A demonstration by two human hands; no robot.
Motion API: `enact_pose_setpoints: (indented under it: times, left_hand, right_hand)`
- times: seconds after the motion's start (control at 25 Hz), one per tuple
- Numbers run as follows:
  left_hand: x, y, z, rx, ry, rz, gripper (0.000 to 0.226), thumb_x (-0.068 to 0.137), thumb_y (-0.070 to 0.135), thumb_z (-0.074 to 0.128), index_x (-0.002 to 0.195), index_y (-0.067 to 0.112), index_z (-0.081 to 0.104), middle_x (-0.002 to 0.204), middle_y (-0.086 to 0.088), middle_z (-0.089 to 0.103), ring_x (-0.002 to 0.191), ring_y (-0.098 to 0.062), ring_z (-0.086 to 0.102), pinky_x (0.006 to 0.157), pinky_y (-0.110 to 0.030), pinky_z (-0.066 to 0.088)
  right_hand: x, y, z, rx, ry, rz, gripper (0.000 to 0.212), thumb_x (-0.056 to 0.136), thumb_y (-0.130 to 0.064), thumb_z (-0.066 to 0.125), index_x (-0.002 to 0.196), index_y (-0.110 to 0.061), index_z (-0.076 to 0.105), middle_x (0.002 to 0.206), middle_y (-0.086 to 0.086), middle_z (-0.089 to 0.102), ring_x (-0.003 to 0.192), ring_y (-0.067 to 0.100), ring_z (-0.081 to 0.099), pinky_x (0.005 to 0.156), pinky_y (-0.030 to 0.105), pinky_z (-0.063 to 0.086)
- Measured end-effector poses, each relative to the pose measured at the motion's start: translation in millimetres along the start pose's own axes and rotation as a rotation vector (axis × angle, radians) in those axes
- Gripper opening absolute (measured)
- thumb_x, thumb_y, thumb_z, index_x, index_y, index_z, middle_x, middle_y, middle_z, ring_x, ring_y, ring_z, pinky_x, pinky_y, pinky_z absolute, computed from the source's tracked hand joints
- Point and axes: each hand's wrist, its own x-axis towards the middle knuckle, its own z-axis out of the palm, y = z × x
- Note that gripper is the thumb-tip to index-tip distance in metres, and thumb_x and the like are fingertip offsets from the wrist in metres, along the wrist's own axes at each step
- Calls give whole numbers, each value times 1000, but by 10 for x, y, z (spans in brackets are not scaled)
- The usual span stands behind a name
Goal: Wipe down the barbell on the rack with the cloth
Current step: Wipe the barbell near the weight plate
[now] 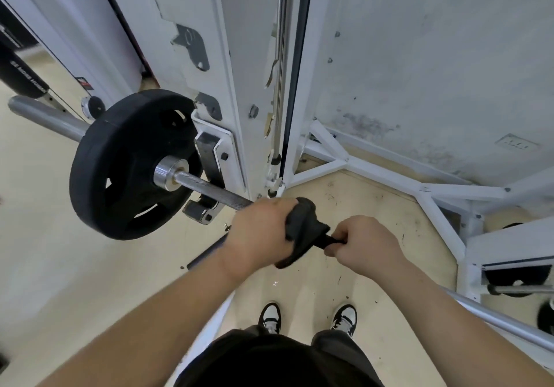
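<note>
The barbell [209, 189] lies across the white rack [227, 92], its knurled steel shaft running from a black weight plate [126, 170] down toward me. A dark cloth [302, 221] is wrapped around the shaft. My left hand [257, 230] grips the cloth around the bar. My right hand [362, 242] pinches the cloth's loose end just to the right of it. The part of the shaft under the cloth and hands is hidden.
The rack's white base frame [383, 173] spreads over the beige floor to the right, below a stained wall. Another steel bar [503, 320] crosses the lower right, beside more plates [515, 278]. My shoes [269, 316] stand directly below the hands.
</note>
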Motion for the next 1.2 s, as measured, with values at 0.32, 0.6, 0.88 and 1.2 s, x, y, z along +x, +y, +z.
enact_pose_setpoints:
  times: [0.32,0.6,0.88,1.2]
  left_hand:
    - [-2,310,118,-93,22,-17,49,79,63,36,101,29,64,89,7,70,84,-22,65,68,-36,56]
    - [184,316,182,206,27,-108,47,80,59,35,92,29,68,77,5,71,84,-28,61,66,-34,48]
    - [239,1243,394,97,-294,35,23,90,38,55,109,25,56,93,3,69,88,-25,68,69,-36,55]
    - [129,1505,479,119,-114,-196,15,86,34,61,99,30,54,89,1,65,91,-27,63,66,-33,47]
  right_hand:
    - [-129,125,76,103,148,8,23,78,-52,74,89,-32,74,87,-10,67,85,15,62,69,33,53]
    - [-534,1014,2,86,213,-12,41,85,-53,70,118,-29,70,107,-12,61,105,11,54,78,31,49]
    - [-580,1157,8,139,209,-52,19,87,-44,66,98,-29,73,91,-8,57,90,14,53,63,30,45]
    - [-650,1241,22,298,310,-90,22,91,-28,64,111,-26,72,104,-7,64,103,19,60,82,38,54]
